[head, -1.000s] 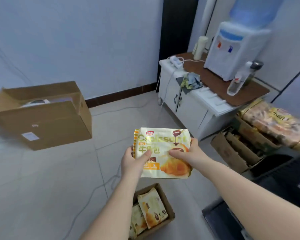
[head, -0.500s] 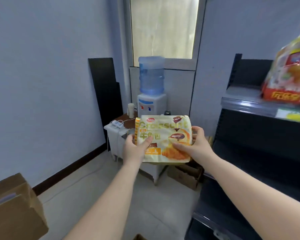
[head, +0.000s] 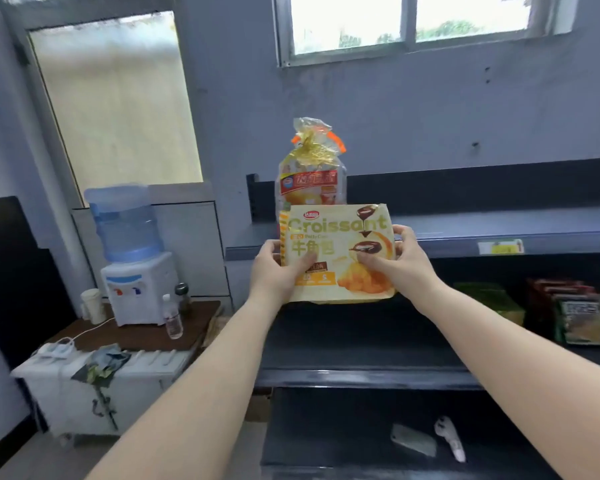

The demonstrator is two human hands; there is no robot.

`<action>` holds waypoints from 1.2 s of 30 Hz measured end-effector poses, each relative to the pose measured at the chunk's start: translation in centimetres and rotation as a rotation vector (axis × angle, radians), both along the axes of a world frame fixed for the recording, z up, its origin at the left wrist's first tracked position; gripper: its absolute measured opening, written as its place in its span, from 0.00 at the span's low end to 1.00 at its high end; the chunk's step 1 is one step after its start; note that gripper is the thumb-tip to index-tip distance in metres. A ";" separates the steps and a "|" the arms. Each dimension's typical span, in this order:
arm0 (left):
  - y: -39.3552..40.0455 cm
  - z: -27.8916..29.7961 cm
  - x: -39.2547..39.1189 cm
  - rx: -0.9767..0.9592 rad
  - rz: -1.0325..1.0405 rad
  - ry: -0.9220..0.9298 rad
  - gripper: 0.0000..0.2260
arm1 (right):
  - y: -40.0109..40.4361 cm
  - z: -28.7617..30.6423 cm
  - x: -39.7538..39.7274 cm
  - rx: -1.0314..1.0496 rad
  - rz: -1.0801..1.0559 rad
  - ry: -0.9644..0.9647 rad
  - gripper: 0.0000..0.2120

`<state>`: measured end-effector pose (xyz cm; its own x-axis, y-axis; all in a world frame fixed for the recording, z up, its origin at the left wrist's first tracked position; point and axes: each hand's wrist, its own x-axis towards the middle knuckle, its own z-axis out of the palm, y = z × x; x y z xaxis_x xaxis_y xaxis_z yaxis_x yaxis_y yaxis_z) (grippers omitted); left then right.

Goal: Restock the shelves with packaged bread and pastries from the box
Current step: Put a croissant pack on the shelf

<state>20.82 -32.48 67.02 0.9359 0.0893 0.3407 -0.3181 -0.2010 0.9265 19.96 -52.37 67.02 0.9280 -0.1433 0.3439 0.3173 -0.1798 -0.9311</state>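
I hold a cream and yellow croissant pack (head: 338,237) upright in front of the dark shelf unit. My left hand (head: 274,271) grips its left edge and my right hand (head: 399,263) grips its right side. The pack hovers at the front edge of the top shelf (head: 499,225). Just behind it on that shelf stands a tall clear bread bag (head: 310,171) with a gold tie. The box is out of view.
The middle shelf (head: 361,341) carries several snack packs (head: 582,313) at the right. A water dispenser (head: 129,254) and a bottle (head: 172,318) stand on a white cabinet (head: 84,386) to the left. Small white items (head: 449,438) lie on the bottom shelf.
My view has swung from the floor and the box up and right to face the shelves. Both hands have carried the croissant pack up to the top shelf.
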 end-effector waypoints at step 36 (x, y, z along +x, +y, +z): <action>-65.6 6.1 18.6 0.008 -0.496 -0.110 0.13 | -64.1 5.4 10.4 -0.203 -0.572 -0.128 0.26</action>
